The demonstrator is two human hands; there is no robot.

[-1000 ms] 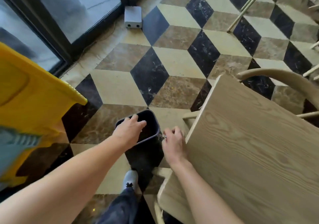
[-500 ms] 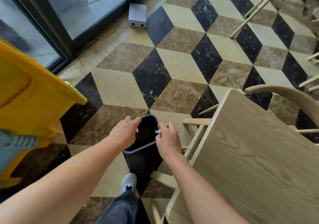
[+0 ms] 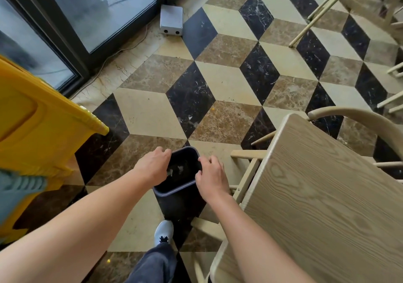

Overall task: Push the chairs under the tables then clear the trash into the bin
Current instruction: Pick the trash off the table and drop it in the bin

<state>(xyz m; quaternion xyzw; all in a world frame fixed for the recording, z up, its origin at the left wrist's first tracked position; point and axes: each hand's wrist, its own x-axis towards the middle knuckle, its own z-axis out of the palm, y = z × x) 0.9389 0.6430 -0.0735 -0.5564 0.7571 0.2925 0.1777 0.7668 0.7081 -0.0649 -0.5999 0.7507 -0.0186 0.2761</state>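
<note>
A small dark bin (image 3: pixel 174 197) stands on the tiled floor just left of the light wooden table (image 3: pixel 327 206). My left hand (image 3: pixel 152 167) grips the bin's left rim. My right hand (image 3: pixel 212 178) curls over its right rim. A few pale scraps (image 3: pixel 174 170) lie inside the bin. A wooden chair (image 3: pixel 246 173) sits tucked under the table's near-left edge, with only its rails showing. Another chair's curved back (image 3: pixel 353 116) pokes out beyond the table's far corner.
A large yellow plastic container (image 3: pixel 43 134) stands at the left, close to the glass doors (image 3: pixel 98 9). A grey box (image 3: pixel 171 19) with a cable sits by the door frame. More chair legs (image 3: pixel 322 12) stand at the top right. My shoe (image 3: pixel 163 232) is behind the bin.
My right hand has moved from beside the table's corner onto the bin's right rim. My left hand has stayed on the left rim. Pale scraps now show inside the bin.
</note>
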